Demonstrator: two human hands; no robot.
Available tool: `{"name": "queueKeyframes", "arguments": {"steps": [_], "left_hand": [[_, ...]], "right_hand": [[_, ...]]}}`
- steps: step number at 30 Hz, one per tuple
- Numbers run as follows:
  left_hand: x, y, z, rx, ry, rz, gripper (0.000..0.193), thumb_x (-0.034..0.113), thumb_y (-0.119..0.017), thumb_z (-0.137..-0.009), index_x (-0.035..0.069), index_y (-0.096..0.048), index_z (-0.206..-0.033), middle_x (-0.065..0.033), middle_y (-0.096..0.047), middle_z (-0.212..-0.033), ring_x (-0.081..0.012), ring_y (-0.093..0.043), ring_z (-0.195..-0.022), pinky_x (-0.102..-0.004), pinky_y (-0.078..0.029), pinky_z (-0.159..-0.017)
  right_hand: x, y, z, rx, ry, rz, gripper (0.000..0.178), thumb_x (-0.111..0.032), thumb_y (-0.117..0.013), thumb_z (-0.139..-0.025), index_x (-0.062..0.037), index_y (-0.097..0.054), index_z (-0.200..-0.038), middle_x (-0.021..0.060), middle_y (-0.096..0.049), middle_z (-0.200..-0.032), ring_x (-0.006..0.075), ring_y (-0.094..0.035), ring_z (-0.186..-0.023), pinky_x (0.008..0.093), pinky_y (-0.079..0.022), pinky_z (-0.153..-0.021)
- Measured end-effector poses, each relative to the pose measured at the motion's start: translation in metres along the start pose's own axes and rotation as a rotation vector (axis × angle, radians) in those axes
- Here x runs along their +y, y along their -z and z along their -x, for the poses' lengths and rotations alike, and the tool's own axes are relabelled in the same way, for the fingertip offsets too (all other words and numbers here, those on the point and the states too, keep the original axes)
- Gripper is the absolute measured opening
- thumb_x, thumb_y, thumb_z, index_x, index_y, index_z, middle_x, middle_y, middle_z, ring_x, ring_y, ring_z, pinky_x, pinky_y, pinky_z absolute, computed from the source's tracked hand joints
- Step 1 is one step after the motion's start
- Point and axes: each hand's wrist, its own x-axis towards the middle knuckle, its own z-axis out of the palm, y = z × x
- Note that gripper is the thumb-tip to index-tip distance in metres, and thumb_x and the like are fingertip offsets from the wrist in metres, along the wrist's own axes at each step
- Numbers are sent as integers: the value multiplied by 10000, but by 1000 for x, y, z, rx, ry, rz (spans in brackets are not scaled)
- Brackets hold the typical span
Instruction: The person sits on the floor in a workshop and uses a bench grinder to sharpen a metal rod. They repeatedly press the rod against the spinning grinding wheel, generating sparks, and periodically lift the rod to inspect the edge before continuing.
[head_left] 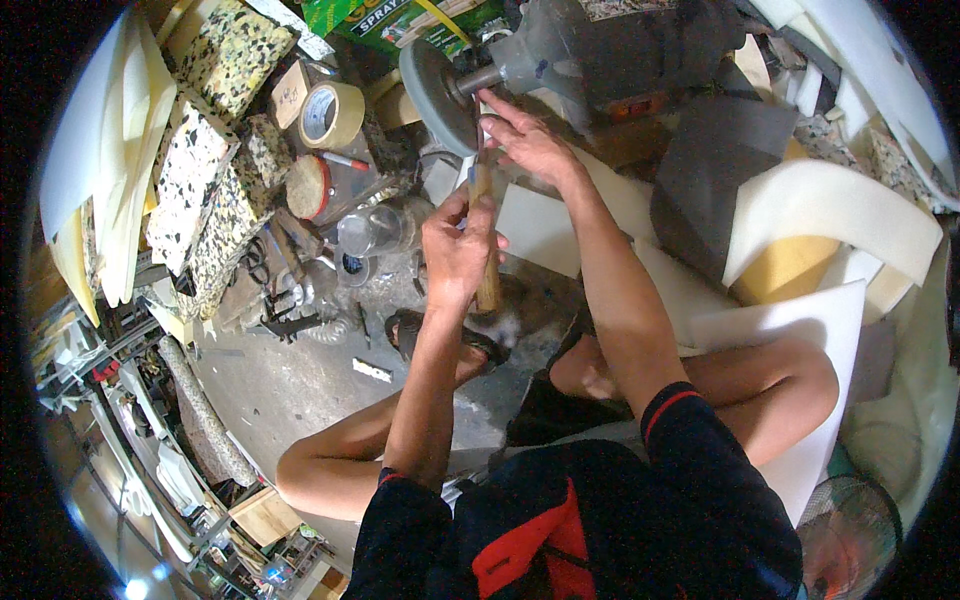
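Note:
A wooden handle (485, 245) is wrapped in the fingers of my left hand (457, 248), and its lower end sticks out below the fist. From its upper end a thin, narrow blade-like piece runs up along the grey grinding wheel (438, 98); its exact shape is hard to make out. My right hand (530, 145) reaches in from the right with fingers stretched and apart, the fingertips at that thin piece beside the wheel. The wheel sits on the shaft of a dusty grey bench grinder (620, 60). Whether the wheel spins cannot be told.
Left of the wheel are a tape roll (332, 114), a clear jar (375, 230), scissors (257, 262) and speckled foam blocks (195, 165). White foam sheets (835, 215) and a dark sheet (720, 170) lie right. A mesh-guarded fan (850, 530) stands lower right.

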Motion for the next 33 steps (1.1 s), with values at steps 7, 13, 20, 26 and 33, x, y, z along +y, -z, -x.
{"name": "queueKeyframes", "arguments": {"steps": [7, 13, 20, 26, 33], "left_hand": [[-5, 0, -13, -11, -19, 8, 391, 221, -584, -976, -45, -603, -1262, -104, -653, -862, -124, -638, -567, -268, -532, -478], [-6, -2, -16, 1, -34, 11, 403, 248, -594, -980, -44, -607, -1258, -92, -650, -848, -121, -632, -567, -267, -528, -481], [-8, 0, 12, -9, -4, 25, 398, 278, -607, -987, -39, -622, -1228, -60, -624, -776, -106, -605, -555, -255, -489, -469], [-14, 9, 46, 1, 52, 55, 345, 261, -607, -987, -29, -636, -1173, -35, -609, -713, -102, -597, -553, -256, -479, -472], [-16, 18, 79, -57, 22, 65, 315, 250, -593, -995, -5, -623, -1179, -47, -655, -791, -98, -586, -570, -251, -484, -512]], "right_hand": [[0, -2, -5, 10, 61, 45, 551, -306, -543, -1024, -245, -357, -1539, 55, -546, -1410, 153, -555, -1128, 317, -540, -826], [-1, -2, -3, -50, 9, 1, 550, -318, -527, -1029, -294, -337, -1544, 20, -494, -1471, 164, -531, -1171, 310, -540, -800], [7, -1, 3, -24, 160, 73, 564, -336, -507, -1031, -317, -300, -1555, 8, -442, -1520, 160, -553, -1134, 308, -539, -782], [-11, -3, 20, -91, 27, 40, 582, -291, -518, -1029, -319, -283, -1560, 6, -399, -1552, 158, -551, -1169, 303, -530, -811], [-15, -5, 27, -91, -2, -73, 585, -225, -524, -1033, -326, -286, -1558, 20, -445, -1508, 146, -549, -1102, 287, -515, -798]]}}
